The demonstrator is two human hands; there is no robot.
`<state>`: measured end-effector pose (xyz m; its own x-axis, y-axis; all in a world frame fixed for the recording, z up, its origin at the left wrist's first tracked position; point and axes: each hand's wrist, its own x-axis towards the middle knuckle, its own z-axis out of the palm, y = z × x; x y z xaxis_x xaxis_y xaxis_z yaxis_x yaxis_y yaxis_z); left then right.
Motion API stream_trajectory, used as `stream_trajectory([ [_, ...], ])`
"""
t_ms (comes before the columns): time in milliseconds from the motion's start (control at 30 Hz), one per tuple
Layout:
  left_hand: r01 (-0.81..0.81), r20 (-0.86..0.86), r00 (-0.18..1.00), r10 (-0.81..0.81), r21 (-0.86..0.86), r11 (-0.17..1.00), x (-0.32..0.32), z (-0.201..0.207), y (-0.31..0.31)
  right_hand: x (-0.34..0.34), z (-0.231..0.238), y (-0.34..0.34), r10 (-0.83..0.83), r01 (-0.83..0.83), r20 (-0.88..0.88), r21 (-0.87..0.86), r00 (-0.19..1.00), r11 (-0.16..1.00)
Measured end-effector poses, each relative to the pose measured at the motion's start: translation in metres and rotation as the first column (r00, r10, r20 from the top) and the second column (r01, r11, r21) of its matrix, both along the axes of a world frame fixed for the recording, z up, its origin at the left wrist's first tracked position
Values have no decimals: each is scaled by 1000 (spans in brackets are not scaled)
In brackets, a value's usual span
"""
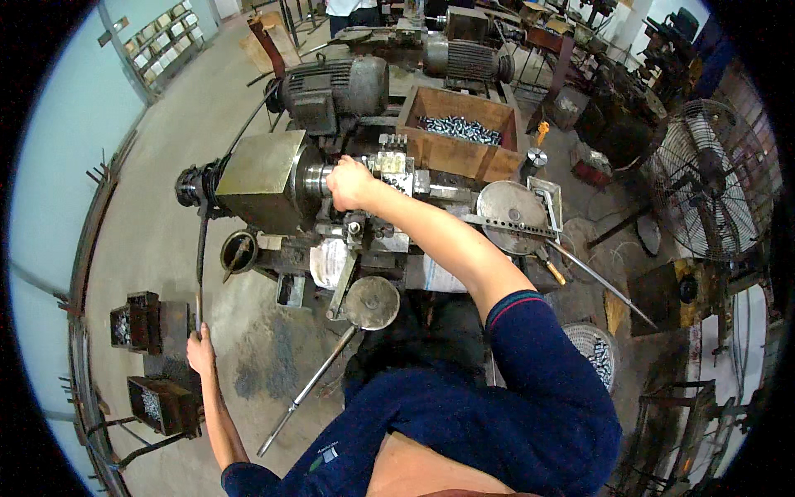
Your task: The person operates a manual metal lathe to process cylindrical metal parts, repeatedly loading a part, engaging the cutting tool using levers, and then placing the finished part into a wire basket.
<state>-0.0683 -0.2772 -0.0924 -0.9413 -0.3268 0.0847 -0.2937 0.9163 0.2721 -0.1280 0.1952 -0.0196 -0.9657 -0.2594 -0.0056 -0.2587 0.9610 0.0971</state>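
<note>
My left hand [201, 351] is closed around the lower end of a long thin rod [201, 257], which runs down from beside the pulley [192, 185] at the left end of a small lathe's box-shaped headstock [259, 180]. At the other end of the headstock, my right hand [351, 184] is closed right beside the shiny round spindle nose [314, 180]. Its fingertips are turned away, so what they pinch is hidden. Just right of this hand sits the lathe's tool slide [395, 170]. Below it a lever with a round plate [373, 303] sticks out toward me.
Behind the lathe stand a motor [335, 87] and a wooden box [464, 137] of small metal parts. Bins of parts [134, 323] lie on the left; a basket [586, 338] of parts is at my right. A large fan [708, 178] stands far right. Another person [353, 15] is at the back.
</note>
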Motion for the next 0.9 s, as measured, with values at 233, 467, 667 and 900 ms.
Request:
stream_trajectory([
  [233,108,-64,992,-109,-9,994,30,8,52,3,-9,8,-33,21,-143,-82,989,996],
  [467,265,45,929,-367,611,746,5,-12,-9,55,60,72,-136,86,-326,-162,935,983],
  [667,356,-58,901,-431,668,654,-33,-8,23,106,44,164,-343,230,-519,-271,783,935],
  [900,307,5,899,-438,705,639,-34,-8,22,328,-20,213,-751,534,-318,-548,579,644],
])
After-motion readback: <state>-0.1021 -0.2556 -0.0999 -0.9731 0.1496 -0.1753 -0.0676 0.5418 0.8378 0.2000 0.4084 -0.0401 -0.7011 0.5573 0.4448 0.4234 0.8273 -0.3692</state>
